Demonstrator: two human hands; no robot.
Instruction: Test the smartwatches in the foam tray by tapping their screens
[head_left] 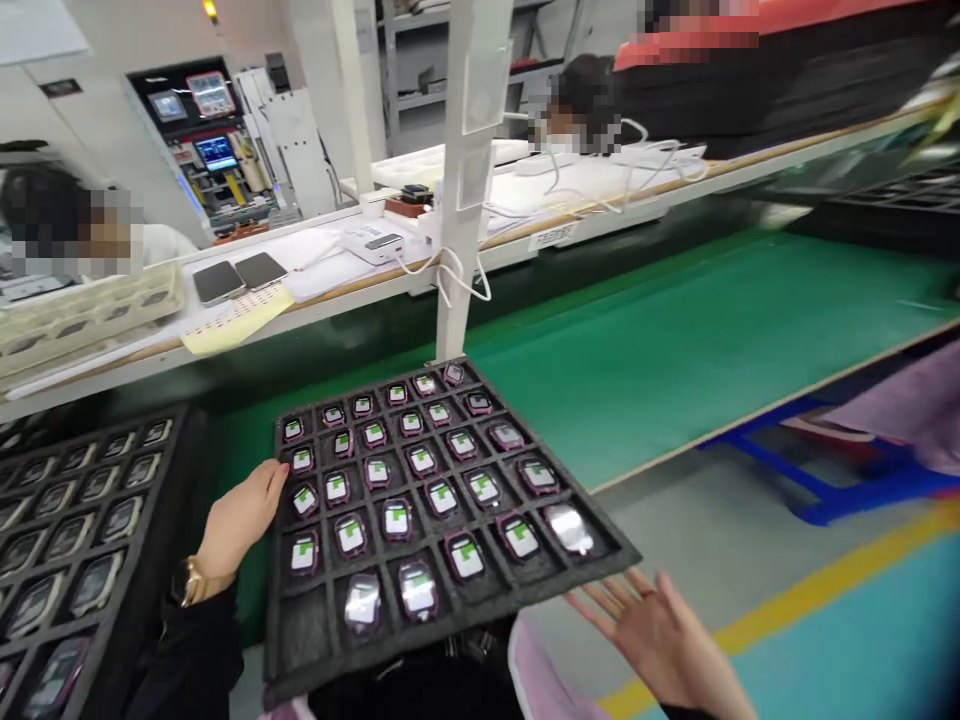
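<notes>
A black compartment tray (480,508) lies in front of me, its near edge over my lap. Most of its cells hold a smartwatch (397,519) with a purple frame, many with a white and green label on the face. The near left cell (304,632) has no watch. My left hand (244,520) grips the tray's left edge, its fingertips partly hidden by the rim. At the near right corner, my right hand (660,630) is open, palm up with fingers spread; its fingertips are at the tray's edge, and I cannot tell whether they touch.
Another black tray (169,520) of watches stands at left. The green bench top (675,330) runs right behind a white post (459,180). On the shelf lie two phones (219,283) and white cables (469,285). A blue stool (817,495) is at right; people sit beyond.
</notes>
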